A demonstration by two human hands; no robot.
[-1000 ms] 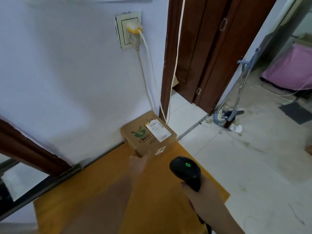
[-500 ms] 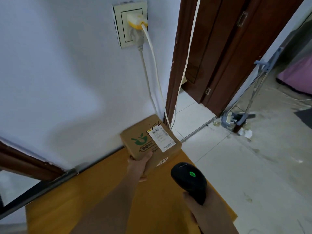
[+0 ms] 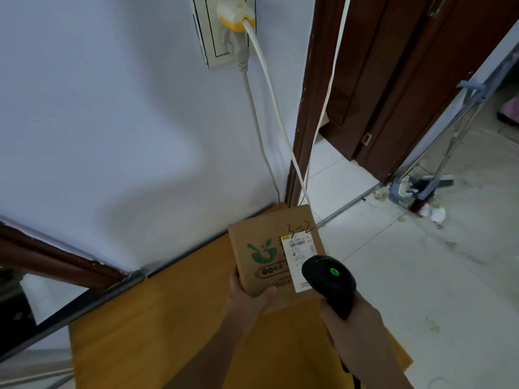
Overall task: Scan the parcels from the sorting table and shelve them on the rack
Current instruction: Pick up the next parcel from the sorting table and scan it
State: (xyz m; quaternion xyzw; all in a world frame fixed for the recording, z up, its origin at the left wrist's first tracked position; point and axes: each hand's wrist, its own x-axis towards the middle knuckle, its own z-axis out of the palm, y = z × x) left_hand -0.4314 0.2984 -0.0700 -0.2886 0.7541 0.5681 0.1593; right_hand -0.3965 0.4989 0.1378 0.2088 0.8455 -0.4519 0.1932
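Fingers of the left hand [image 3: 247, 297] curl round the parcel's [image 3: 269, 248] near corner; right hand [image 3: 351, 329] grips scanner [image 3: 328, 282].

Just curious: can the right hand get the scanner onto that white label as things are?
Probably yes. The right hand holds the scanner right over the shipping label, which faces up on the cardboard box with nothing between them.
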